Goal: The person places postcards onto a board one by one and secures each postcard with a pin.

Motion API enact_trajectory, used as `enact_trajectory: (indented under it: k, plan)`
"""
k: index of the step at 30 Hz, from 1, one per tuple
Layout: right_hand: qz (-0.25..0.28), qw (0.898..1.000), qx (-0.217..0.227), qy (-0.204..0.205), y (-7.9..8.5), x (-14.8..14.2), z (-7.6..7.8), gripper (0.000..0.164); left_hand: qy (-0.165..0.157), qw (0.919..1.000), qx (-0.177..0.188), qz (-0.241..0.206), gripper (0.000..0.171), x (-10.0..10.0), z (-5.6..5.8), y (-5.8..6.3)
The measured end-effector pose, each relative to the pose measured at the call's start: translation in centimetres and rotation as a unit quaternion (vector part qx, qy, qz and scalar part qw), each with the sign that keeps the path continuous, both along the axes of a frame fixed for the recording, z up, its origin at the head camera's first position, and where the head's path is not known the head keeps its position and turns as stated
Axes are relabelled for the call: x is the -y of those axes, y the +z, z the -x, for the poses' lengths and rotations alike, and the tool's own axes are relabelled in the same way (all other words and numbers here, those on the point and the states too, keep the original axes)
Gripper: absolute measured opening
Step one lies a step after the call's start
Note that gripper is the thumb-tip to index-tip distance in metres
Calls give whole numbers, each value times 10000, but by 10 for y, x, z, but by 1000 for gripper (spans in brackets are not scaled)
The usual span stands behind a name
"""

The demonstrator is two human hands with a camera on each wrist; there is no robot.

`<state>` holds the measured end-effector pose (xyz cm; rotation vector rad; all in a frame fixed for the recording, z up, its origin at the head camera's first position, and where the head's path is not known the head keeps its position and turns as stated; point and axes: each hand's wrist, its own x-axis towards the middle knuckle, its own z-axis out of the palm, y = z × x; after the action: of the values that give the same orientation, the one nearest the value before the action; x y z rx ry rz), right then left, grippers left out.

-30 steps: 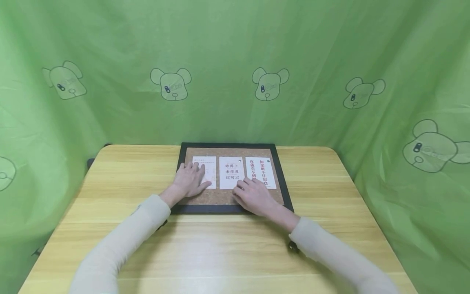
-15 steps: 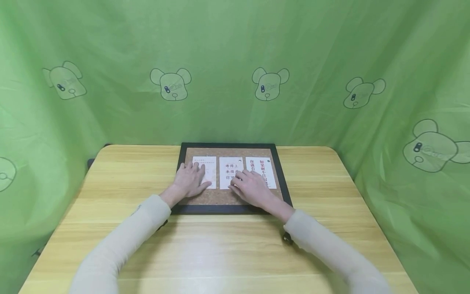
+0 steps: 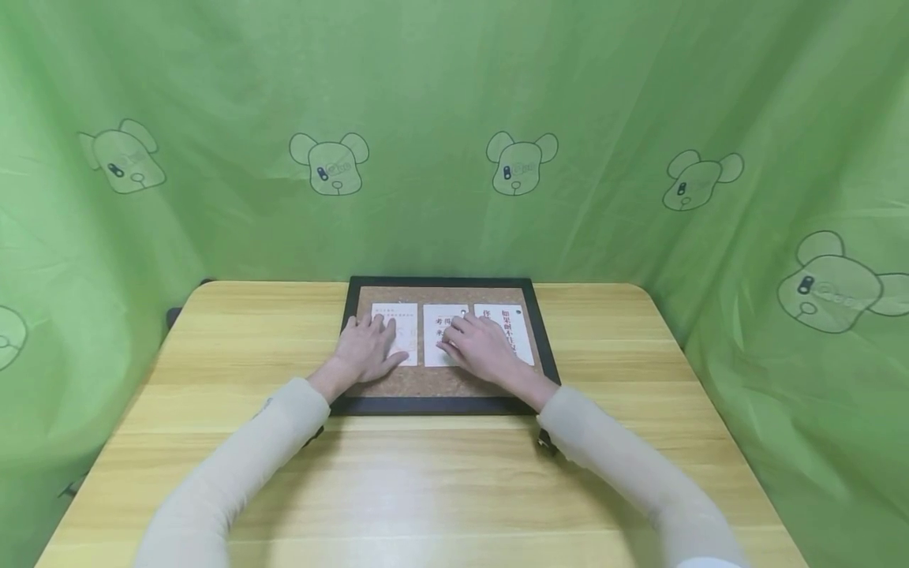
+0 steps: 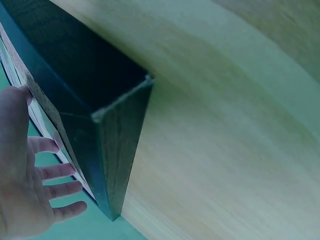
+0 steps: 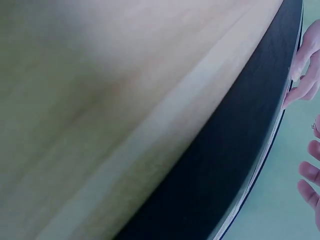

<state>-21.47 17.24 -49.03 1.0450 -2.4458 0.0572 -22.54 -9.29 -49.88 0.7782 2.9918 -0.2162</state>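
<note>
My left hand (image 3: 364,349) lies with fingers spread over the left card (image 3: 405,335) on a corkboard (image 3: 419,384). In the left wrist view, the left hand (image 4: 25,170) reaches past the black frame (image 4: 80,80), fingers straight and apart. My right hand (image 3: 481,345), fingers bent, covers part of the middle card (image 3: 432,355) and the near left of the right card (image 3: 521,339). At the right wrist view's edge, the right hand (image 5: 311,170) pinches a small pale thing (image 5: 313,127), too small to name. The left hand (image 5: 306,75) shows above it.
Small pins mark the top right corners of the middle card (image 3: 464,311) and right card (image 3: 518,312). The board sits at the far side of a wooden table (image 3: 390,489), close to a green curtain (image 3: 426,229) with bear prints.
My right hand has moved left and away from me, from the right card's lower edge onto the middle card. The left hand has stayed in place.
</note>
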Motion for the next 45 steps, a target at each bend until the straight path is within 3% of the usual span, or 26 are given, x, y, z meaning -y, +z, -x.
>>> enact_trajectory:
  k: [14, 31, 45]
  plan:
    - [-105, 9997, 166, -114, 4, 8, 18, 19, 14, 10000, 20, 27, 81, -1, 0, 0]
    - [-442, 9942, 825, -526, 5, 18, 45, 20, 21, 10000, -73, -38, 81, 1, 0, 2]
    - [-636, 9903, 1073, -619, 3, 26, 62, 24, 17, 10000, -36, -9, 83, 1, 0, 2]
